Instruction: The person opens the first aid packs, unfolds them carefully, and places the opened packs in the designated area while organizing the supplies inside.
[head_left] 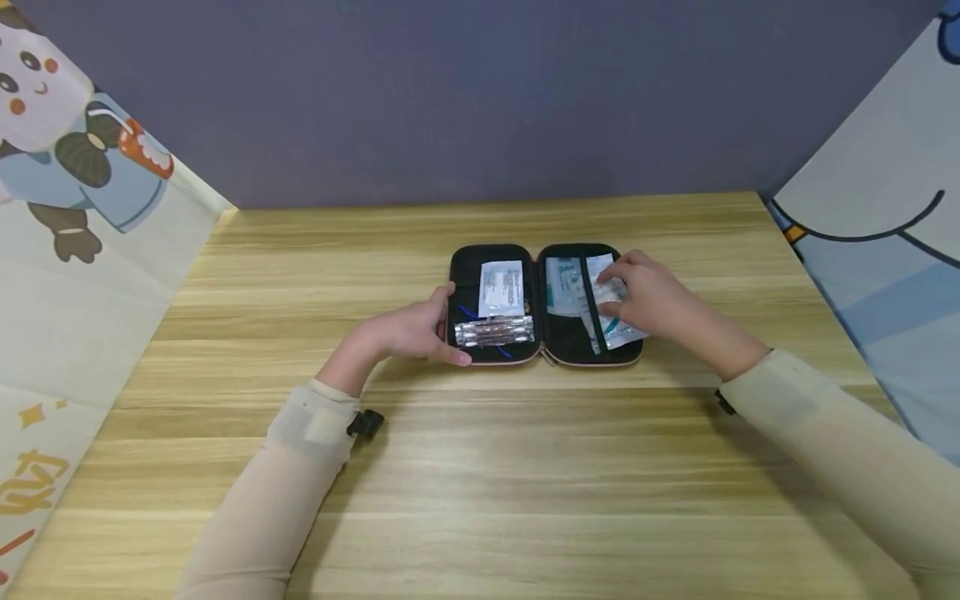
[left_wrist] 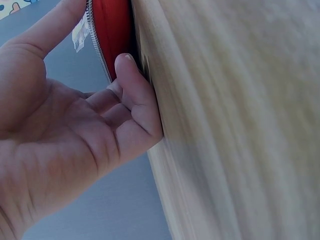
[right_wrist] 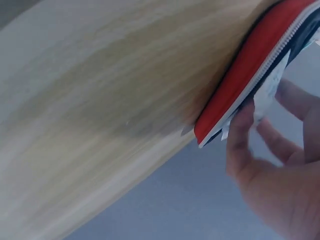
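A zippered case (head_left: 553, 337), red outside and black inside, lies unfolded on the wooden table. My left hand (head_left: 411, 330) holds its left half by the outer edge, thumb at the near corner and the other fingers bent at the red side (left_wrist: 112, 35). In that half are a white printed packet (head_left: 501, 288) and a clear pack of cotton swabs (head_left: 495, 331), with bits of blue around them. Over the right half, my right hand (head_left: 651, 292) pinches a white-and-clear packet (head_left: 621, 333) beside a black strap (head_left: 592, 304). A pale teal packet (head_left: 562, 285) sits left of the strap.
The wooden table (head_left: 480, 467) runs back to a dark grey-blue panel (head_left: 480, 100). Cartoon-printed cloths stand along the left (head_left: 90, 275) and right (head_left: 885, 292) sides. Black clips (head_left: 365, 423) sit at the sleeve cuffs.
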